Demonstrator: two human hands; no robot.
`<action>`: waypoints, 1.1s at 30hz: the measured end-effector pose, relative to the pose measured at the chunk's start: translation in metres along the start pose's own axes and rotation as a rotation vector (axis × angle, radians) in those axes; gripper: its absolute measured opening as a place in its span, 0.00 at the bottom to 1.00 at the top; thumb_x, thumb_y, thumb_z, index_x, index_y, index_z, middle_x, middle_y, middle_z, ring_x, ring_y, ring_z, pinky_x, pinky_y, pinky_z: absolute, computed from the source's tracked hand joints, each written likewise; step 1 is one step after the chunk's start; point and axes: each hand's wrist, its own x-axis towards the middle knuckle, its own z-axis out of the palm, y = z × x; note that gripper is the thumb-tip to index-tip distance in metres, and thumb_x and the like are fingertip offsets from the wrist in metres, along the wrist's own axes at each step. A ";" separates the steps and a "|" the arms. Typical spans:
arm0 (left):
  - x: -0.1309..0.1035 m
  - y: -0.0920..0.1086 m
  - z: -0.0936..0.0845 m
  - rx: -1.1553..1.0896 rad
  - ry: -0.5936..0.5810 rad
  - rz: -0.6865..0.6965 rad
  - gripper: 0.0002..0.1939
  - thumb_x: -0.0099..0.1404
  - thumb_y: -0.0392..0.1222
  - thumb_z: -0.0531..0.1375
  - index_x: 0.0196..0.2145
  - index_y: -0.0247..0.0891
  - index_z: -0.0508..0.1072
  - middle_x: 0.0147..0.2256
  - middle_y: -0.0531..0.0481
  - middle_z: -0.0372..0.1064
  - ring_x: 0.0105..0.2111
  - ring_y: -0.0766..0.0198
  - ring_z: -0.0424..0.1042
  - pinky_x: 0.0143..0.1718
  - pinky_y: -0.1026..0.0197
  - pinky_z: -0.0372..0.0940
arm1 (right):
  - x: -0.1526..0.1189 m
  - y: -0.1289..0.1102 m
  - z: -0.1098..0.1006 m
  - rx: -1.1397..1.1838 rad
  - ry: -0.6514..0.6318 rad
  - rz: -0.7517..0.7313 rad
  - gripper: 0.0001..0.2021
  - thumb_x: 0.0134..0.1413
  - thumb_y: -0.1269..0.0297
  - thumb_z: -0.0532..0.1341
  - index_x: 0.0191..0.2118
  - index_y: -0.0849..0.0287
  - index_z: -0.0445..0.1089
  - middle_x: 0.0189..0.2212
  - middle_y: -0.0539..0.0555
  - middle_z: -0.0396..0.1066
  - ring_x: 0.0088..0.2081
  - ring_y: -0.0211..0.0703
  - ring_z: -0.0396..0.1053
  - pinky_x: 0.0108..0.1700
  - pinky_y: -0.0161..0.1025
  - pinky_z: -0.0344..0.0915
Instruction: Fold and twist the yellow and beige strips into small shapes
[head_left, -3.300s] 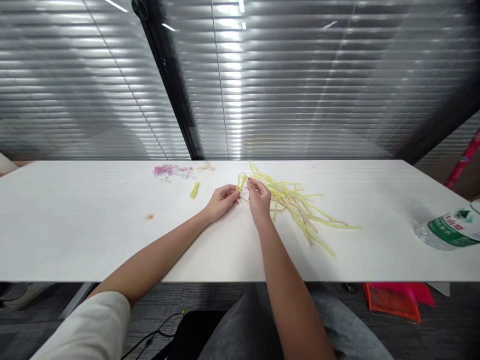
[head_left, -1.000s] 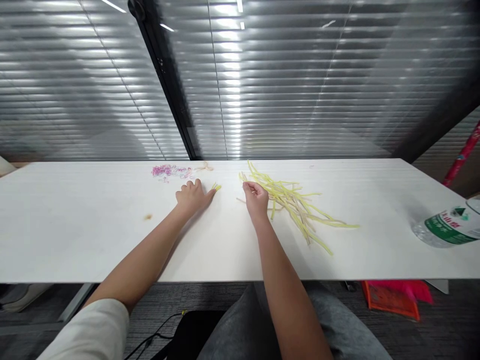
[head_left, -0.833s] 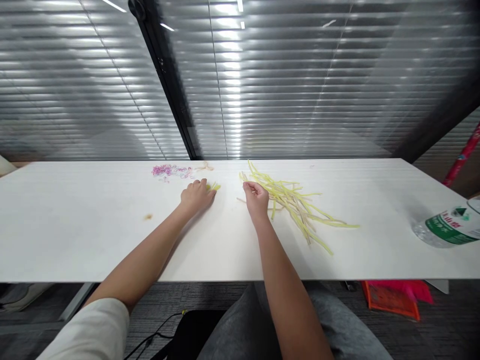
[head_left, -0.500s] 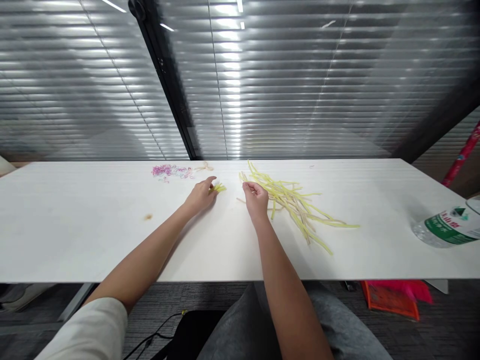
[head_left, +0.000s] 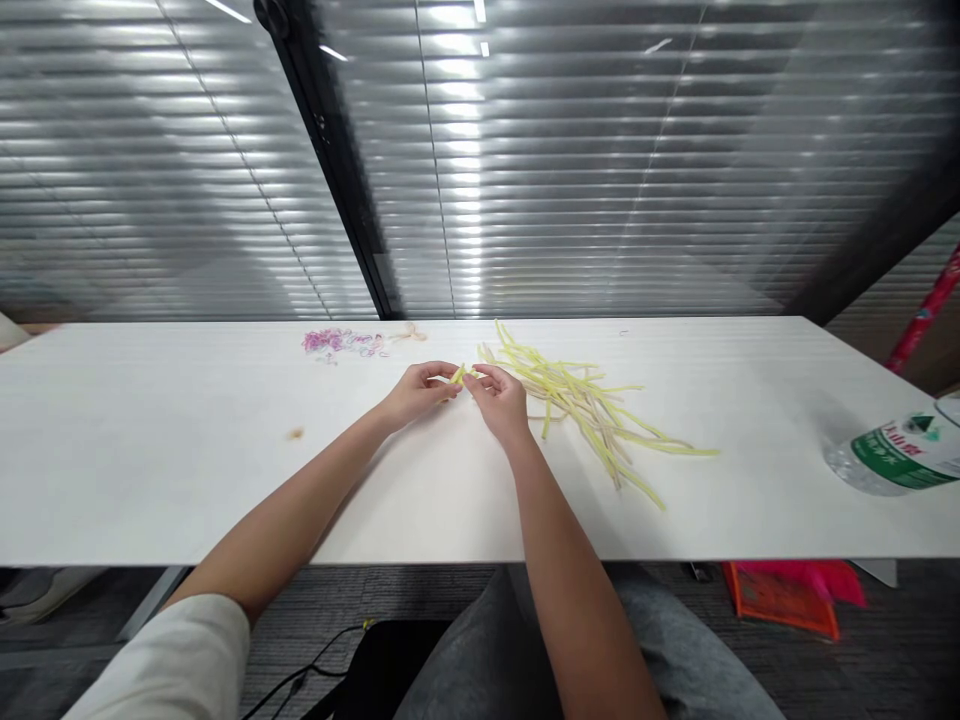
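A small bunch of short yellow strands [head_left: 459, 375] is pinched by my left hand [head_left: 421, 392], low over the white table [head_left: 225, 450]. My right hand [head_left: 504, 400] meets it from the right, its fingertips closed on the right end of the same bunch. Just right of that hand lies a loose pile of long yellow and beige strands [head_left: 592, 395], spread toward the right. The fingers partly hide the bunch.
Small pink and purple bands [head_left: 330, 341] lie scattered near the back edge, beside some beige pieces [head_left: 409, 332]. A clear bottle with a green label [head_left: 904, 450] is at the right. Blinds rise behind the table.
My left hand has moved right with the yellow bunch. My right hand has shifted slightly left, and its fingertips now touch the bunch.
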 end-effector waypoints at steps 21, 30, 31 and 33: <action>-0.005 0.004 0.006 0.020 -0.079 0.014 0.21 0.51 0.48 0.67 0.39 0.35 0.70 0.37 0.49 0.69 0.29 0.69 0.68 0.30 0.64 0.63 | 0.000 0.003 0.001 -0.042 -0.003 -0.076 0.12 0.46 0.54 0.62 0.31 0.59 0.71 0.26 0.50 0.72 0.27 0.38 0.68 0.30 0.33 0.62; -0.003 0.001 0.005 -0.177 -0.147 -0.057 0.19 0.54 0.49 0.66 0.35 0.37 0.62 0.33 0.51 0.68 0.30 0.66 0.72 0.29 0.65 0.63 | -0.001 -0.001 0.001 -0.011 0.009 -0.067 0.12 0.46 0.55 0.61 0.31 0.59 0.70 0.25 0.51 0.73 0.28 0.39 0.69 0.32 0.34 0.64; -0.003 0.001 0.005 -0.189 -0.149 -0.064 0.19 0.54 0.49 0.66 0.34 0.37 0.62 0.33 0.51 0.68 0.30 0.66 0.72 0.29 0.65 0.63 | -0.002 -0.001 0.000 -0.005 0.007 -0.066 0.11 0.46 0.55 0.61 0.31 0.59 0.70 0.25 0.50 0.73 0.28 0.39 0.69 0.31 0.34 0.64; -0.003 0.002 0.005 -0.197 -0.161 -0.075 0.19 0.54 0.50 0.66 0.35 0.37 0.62 0.35 0.50 0.68 0.30 0.66 0.72 0.29 0.65 0.63 | -0.003 -0.003 0.000 0.012 0.000 -0.056 0.11 0.46 0.56 0.61 0.31 0.59 0.70 0.24 0.50 0.72 0.27 0.39 0.69 0.31 0.33 0.63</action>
